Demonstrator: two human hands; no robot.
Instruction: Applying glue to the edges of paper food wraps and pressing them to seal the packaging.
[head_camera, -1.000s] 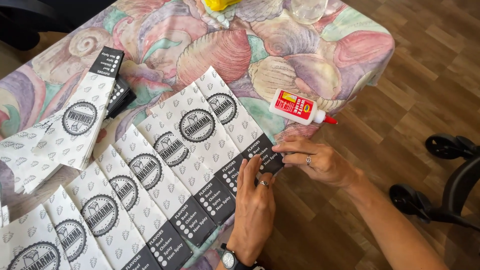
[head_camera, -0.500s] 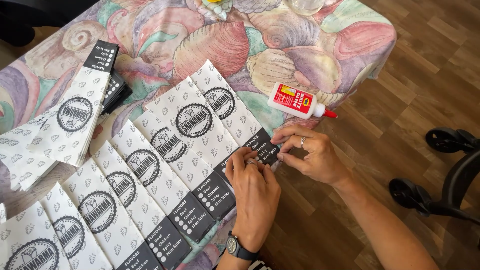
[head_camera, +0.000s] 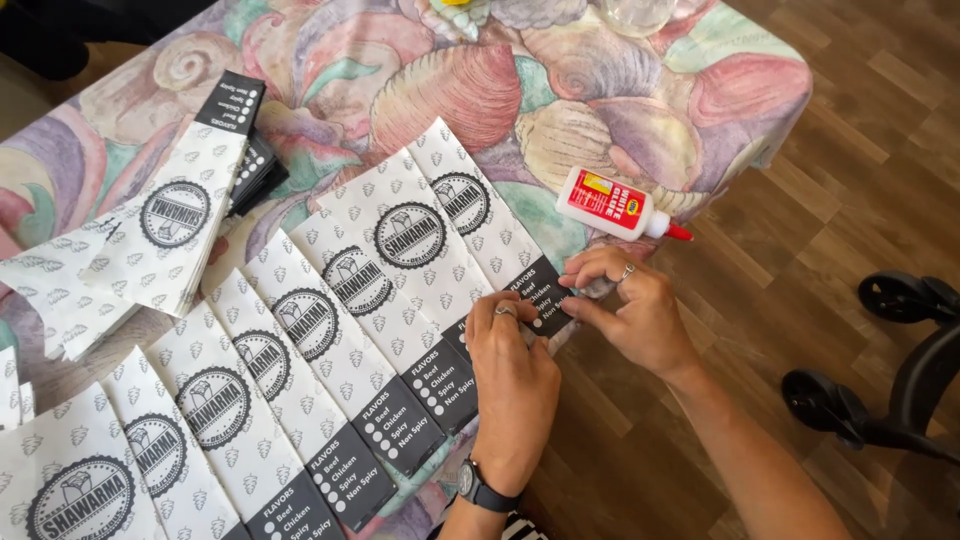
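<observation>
Both hands are down at the near right edge of the desk (head_camera: 700, 60), working the black bottom end of the rightmost bag (head_camera: 470, 215) in an overlapping row of white printed paper bags (head_camera: 300, 330). The left hand (head_camera: 515, 375) lies flat, fingers pressing that black end against the desk; nothing is clenched in it. The right hand (head_camera: 630, 310) curls in from the right, thumb and fingers pinching the bag's corner right at the desk edge.

The risks, as I judge them: that corner hangs at the very edge, so a hard tug could slide the bag off or crease it crooked. The bags overlap tightly, so any wet glue could catch a neighbour and stick two together. The glue bottle (head_camera: 615, 205) lies on its side just beyond the right hand, red tip toward the edge; a nudge from the knuckles could roll it to the floor (head_camera: 860, 150).

Hard to read: the fold itself is under the fingers, so I cannot tell whether glue is on it. The nearest bags are cut off at the bottom left, and a loose stack (head_camera: 150, 240) at the far left hides what is beneath. A black wheeled frame (head_camera: 890, 380) is half out of view on the right.
</observation>
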